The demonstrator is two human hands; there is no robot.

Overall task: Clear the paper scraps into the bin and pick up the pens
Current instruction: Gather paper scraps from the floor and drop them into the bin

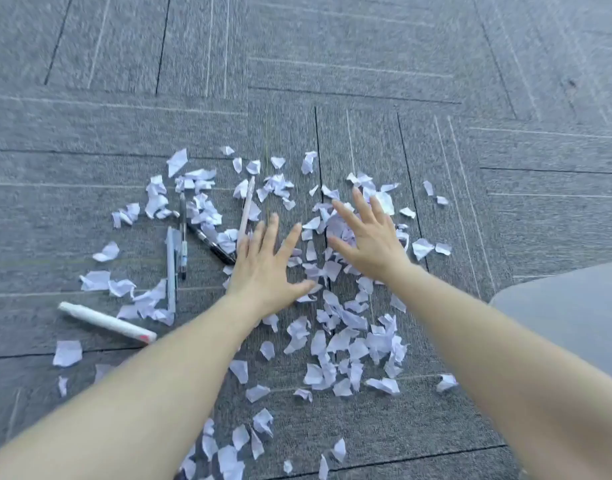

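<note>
Head view: a grey carpet-tile floor [332, 64] is seen, strewn with torn white paper scraps [346, 344]. Far left of the left hand, a white marker [105, 322] is laid flat. Nearer it, a pale blue pen [171, 271], a clear pen [183, 237] and a black pen [212, 245] are scattered among scraps, and a cream pen [246, 209] is angled just beside its fingertips. The left hand [264, 268] is held flat with a spread grip, nothing pinched. The right hand [368, 237] is likewise spread over scraps. Whether either palm is touching paper cannot be told.
</note>
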